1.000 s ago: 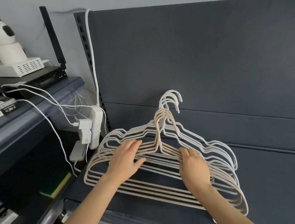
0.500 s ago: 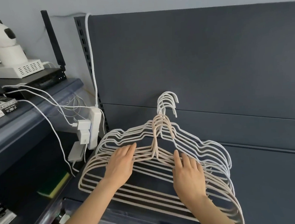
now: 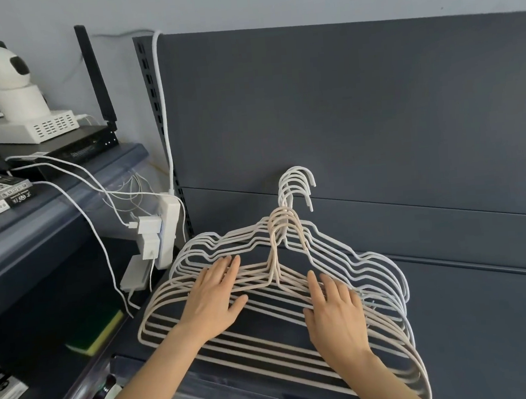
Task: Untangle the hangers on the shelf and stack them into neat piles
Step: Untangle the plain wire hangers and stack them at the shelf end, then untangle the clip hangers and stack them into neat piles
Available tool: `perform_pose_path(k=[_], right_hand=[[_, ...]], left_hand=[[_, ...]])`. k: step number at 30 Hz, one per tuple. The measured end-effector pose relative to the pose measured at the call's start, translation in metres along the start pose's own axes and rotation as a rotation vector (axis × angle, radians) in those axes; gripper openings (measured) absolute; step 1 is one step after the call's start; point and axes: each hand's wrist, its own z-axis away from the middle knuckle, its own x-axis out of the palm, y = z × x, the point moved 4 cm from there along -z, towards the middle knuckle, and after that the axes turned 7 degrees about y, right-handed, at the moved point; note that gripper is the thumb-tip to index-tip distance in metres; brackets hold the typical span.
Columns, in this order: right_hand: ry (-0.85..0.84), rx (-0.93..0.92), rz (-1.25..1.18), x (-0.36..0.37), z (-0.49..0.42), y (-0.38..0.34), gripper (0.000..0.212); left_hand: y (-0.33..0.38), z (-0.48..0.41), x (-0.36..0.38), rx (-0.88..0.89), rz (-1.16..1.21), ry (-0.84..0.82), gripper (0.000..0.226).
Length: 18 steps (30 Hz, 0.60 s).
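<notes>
A: Against the frame a second back, we note that both hands have slid nearer to us over the hangers. The left hand (image 3: pixel 214 300) lay higher on the left shoulders of the beige hangers (image 3: pixel 260 346); now it lies lower, palm down, fingers spread and flat on the wires, gripping nothing.

B: Agreed. The right hand (image 3: pixel 337 316) was curled at the right shoulders; now we log it flat too, fingers apart, pressed on the beige wires just below the necks. Neither hand is closed on a hanger.

A: The stack itself looks a little more fanned toward the front edge. The white hangers (image 3: pixel 370 263) sit behind and partly under the beige ones, their hooks leaning on the back panel (image 3: pixel 358 103); the beige hooks overlap them just in front.

B: Both sets lie on the dark grey shelf (image 3: pixel 485 323), the beige bars reaching its front lip. We cannot tell whether any wires remain hooked together.

A: Surroundings: a white power strip (image 3: pixel 168 232) with plugged adapters hangs at the left upright, white cables running from it. On the upper left shelf stand a white camera (image 3: pixel 3 70), a white vented box (image 3: pixel 32 127) beneath it, and a black router (image 3: pixel 72 148) with an upright antenna. A yellow-green sponge (image 3: pixel 97 333) lies on the lower left shelf. The wall above is pale grey.
</notes>
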Motion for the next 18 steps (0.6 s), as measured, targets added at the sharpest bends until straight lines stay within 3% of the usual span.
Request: perform_pose_path(k=[12,18], right_hand=[[-0.047,0.008,-0.147,-0.009,0.008,0.042,0.062],[-0.076,0.063,-0.144,-0.03,0.032,0.1,0.061]], left_hand=[[0.063,0.002,-0.03,-0.031,0.086,0.122,0.055],[0.132,0.004,-0.042,0.076,0.11,0.136,0.052]])
